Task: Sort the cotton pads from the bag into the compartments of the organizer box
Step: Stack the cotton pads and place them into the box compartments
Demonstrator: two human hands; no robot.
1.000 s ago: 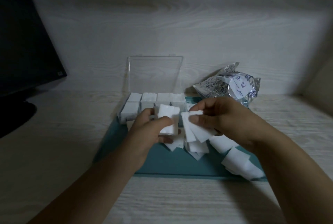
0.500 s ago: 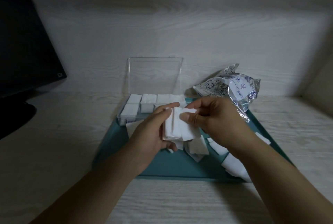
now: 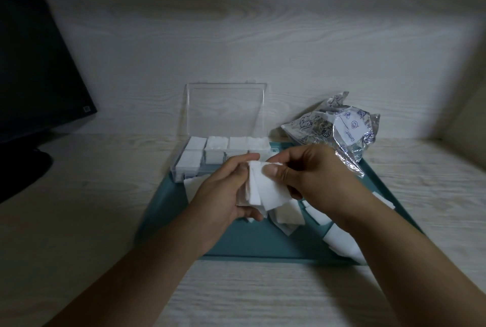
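A small stack of white square cotton pads (image 3: pixel 265 191) is held upright between both hands above the teal tray (image 3: pixel 252 244). My left hand (image 3: pixel 223 195) grips the stack from the left, thumb under it. My right hand (image 3: pixel 307 171) pinches the stack's top right edge with thumb and fingers. Behind the hands stands the clear organizer box (image 3: pixel 196 161), lid (image 3: pixel 226 109) raised, its visible compartments filled with white pads. The crumpled plastic bag (image 3: pixel 339 129) lies at the tray's back right. Loose pads (image 3: pixel 288 215) lie on the tray below the hands.
A dark monitor (image 3: pixel 34 76) and its stand fill the left side. More loose pads (image 3: pixel 344 245) lie under my right forearm near the tray's front right edge. The pale wooden desk (image 3: pixel 79 208) meets a wall right behind the box.
The hands, apart and each holding pads a second ago, have come together, merging the pads into one stack. Since half a second ago they barely moved.
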